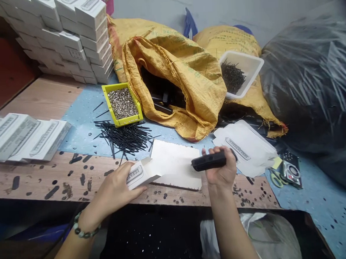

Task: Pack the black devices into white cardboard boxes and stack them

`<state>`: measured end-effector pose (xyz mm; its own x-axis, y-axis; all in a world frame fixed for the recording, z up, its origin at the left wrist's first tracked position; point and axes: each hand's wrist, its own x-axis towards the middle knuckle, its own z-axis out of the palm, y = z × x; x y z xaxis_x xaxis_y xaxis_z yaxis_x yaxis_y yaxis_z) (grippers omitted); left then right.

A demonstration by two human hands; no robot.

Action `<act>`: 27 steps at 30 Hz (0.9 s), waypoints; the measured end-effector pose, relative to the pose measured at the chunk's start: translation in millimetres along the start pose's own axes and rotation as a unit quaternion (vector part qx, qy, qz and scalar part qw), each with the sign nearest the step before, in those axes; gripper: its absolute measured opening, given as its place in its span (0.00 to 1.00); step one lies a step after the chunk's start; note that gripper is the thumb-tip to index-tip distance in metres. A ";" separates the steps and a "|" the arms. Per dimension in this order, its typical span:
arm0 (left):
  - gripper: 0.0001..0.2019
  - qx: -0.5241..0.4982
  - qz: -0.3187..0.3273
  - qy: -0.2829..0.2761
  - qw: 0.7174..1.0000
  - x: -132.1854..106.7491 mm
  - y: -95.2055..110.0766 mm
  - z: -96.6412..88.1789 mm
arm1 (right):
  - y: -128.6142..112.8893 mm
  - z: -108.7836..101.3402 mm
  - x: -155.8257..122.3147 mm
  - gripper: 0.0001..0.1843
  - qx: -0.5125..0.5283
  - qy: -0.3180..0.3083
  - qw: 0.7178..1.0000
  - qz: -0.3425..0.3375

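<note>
Left hand, partly open, holds a white cardboard box, likely light and crushable. Right hand, closed, grips a black oblong plastic part mid-length; it appears rigid.

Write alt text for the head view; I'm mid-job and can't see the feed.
The left hand holds a small white box and the right hand grips a black oblong item, with a white sheet on the bench between them. Beyond lie loose black rods, a yellow tray, a yellow sack and stacked white boxes.
</note>
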<state>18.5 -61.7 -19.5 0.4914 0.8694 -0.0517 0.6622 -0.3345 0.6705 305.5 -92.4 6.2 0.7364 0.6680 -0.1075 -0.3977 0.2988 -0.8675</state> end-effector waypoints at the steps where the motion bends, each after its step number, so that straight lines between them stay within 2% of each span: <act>1: 0.24 0.004 0.003 -0.002 1.000 0.3 -0.7 0.4 | -5.4 0.6 -3.7 0.12 0.001 -0.013 0.998 -0.062; 3: 0.23 0.011 0.008 -0.003 1.000 1.0 -1.8 0.8 | -9.1 -0.6 -11.4 0.13 -0.026 -0.056 0.979 -0.196; 4: 0.23 0.013 0.010 -0.005 1.000 1.5 -2.1 0.5 | -6.0 -2.4 -14.7 0.14 -0.057 -0.091 0.965 -0.239; 5: 0.23 0.013 0.010 -0.006 1.000 2.0 -2.2 0.1 | 0.6 -4.7 -17.5 0.14 -0.094 -0.133 0.954 -0.253; 8: 0.22 0.016 0.013 -0.005 1.000 3.9 -0.7 -2.1 | 33.4 -12.4 -21.2 0.11 -0.176 -0.235 0.939 -0.176; 10: 0.21 0.027 0.014 -0.007 0.999 5.4 1.7 -3.9 | 52.5 -15.6 -19.1 0.10 -0.178 -0.244 0.944 -0.132; 13: 0.18 0.055 0.020 -0.026 0.998 8.0 6.3 -4.9 | 60.3 -14.0 -10.6 0.07 -0.129 -0.204 0.964 -0.110; 16: 0.16 0.096 0.023 -0.038 0.994 11.2 11.4 -0.8 | 50.3 -3.9 -3.5 0.09 0.029 -0.092 0.995 -0.018; 18: 0.15 0.121 0.020 -0.036 0.992 14.3 15.1 5.5 | 43.6 6.9 -3.9 0.12 0.129 -0.037 0.989 0.059; 19: 0.15 0.129 0.018 -0.034 0.991 16.1 17.1 9.3 | 41.8 13.2 -5.9 0.12 0.154 -0.033 0.984 0.085; 23: 0.17 0.126 0.038 -0.009 0.991 24.2 24.2 21.9 | 46.0 39.8 -20.4 0.13 0.159 -0.088 0.976 0.124; 27: 0.20 0.088 0.053 0.050 0.993 29.4 25.7 21.5 | 58.1 59.7 -26.7 0.14 0.085 -0.167 0.979 0.080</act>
<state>62.1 -52.6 -19.7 0.5108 0.8546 0.0931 0.7028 -0.4775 0.5273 230.1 -52.2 -12.3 0.4487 0.8925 -0.0466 -0.6003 0.2623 -0.7555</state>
